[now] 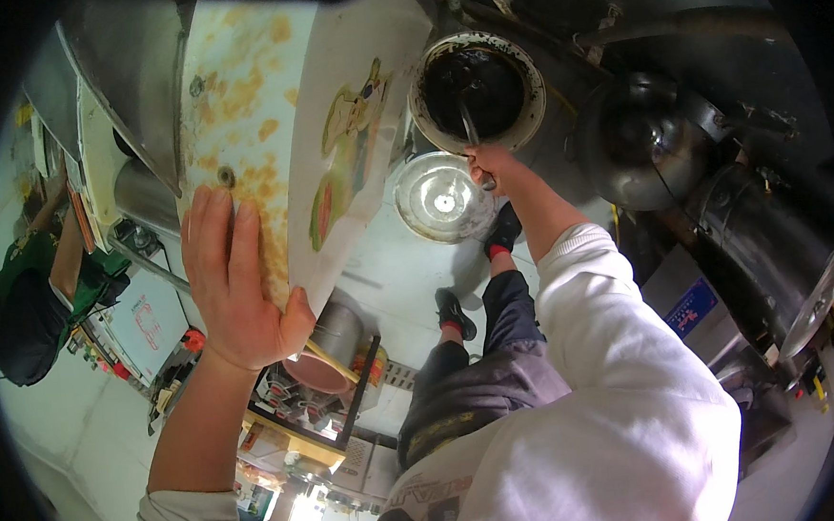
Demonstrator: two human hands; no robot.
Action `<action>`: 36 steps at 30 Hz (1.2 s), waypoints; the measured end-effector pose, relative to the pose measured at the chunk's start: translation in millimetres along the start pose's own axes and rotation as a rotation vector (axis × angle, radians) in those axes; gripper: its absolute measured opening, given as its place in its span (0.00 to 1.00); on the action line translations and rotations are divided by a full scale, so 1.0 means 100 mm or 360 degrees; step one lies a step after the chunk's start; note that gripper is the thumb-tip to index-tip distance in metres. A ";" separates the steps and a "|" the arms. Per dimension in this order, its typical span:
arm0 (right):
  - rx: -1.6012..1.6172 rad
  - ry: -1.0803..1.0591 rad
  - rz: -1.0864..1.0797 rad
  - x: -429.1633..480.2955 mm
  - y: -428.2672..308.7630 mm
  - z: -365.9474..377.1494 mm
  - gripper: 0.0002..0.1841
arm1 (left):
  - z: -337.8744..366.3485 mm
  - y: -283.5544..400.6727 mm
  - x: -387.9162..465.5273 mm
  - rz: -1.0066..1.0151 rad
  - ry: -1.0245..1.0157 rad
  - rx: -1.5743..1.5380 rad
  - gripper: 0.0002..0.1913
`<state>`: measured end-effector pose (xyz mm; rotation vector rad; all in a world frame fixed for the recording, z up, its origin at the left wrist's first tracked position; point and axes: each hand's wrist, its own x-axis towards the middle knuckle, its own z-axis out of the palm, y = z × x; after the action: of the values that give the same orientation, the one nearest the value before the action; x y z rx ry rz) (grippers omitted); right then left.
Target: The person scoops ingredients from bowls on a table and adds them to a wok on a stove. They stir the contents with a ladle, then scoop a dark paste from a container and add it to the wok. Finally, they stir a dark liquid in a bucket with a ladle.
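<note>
My left hand (243, 292) lies flat on a white panel (234, 78) blotched with yellow-brown stains. Its fingers are partly spread and its thumb bends over the panel's edge. A coloured cartoon picture (349, 143) marks the adjoining white side. My right hand (491, 168) grips the metal handle (469, 122) of a utensil whose far end is sunk in dark liquid (496, 87) and hidden. The liquid stands in a round pale bucket (534, 103) with a dark-spattered rim. Right below the bucket, a shiny round metal basin (421, 214) sits on the floor, partly behind my right hand.
At the right are a large dark metal wok (625, 154), a big metal drum (767, 239) and a round metal lid (814, 308). A co-worker in a black cap (30, 313) is at the far left. A shelf (302, 436) with pots and containers stands behind my left arm.
</note>
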<state>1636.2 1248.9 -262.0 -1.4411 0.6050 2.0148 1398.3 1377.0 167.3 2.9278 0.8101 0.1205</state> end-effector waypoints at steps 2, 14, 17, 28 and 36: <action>0.0100 -0.0026 -0.0006 0.04 -0.02 -0.01 0.15 | -0.01 0.00 0.00 -0.0007 -0.0008 -0.0002 0.38; -0.2055 0.0362 -0.0489 0.53 0.08 -0.59 0.17 | -0.01 0.01 0.00 -0.0008 0.0003 0.0040 0.38; -0.1850 0.0304 -0.0739 0.31 0.32 -0.61 0.16 | -0.01 0.00 -0.01 -0.0008 -0.0002 0.0037 0.38; -0.1447 0.0618 -0.1108 -0.75 1.07 -0.97 0.19 | 0.01 -0.03 -0.02 0.0038 0.0017 -0.0029 0.39; -0.1184 0.0604 -0.0996 -1.14 1.82 -1.07 0.16 | 0.00 -0.01 0.02 0.0112 0.0063 -0.0045 0.38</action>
<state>1612.5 1024.2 -181.5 -2.1203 -0.4925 1.5033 1399.3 1378.8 167.2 2.9367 0.7049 0.1942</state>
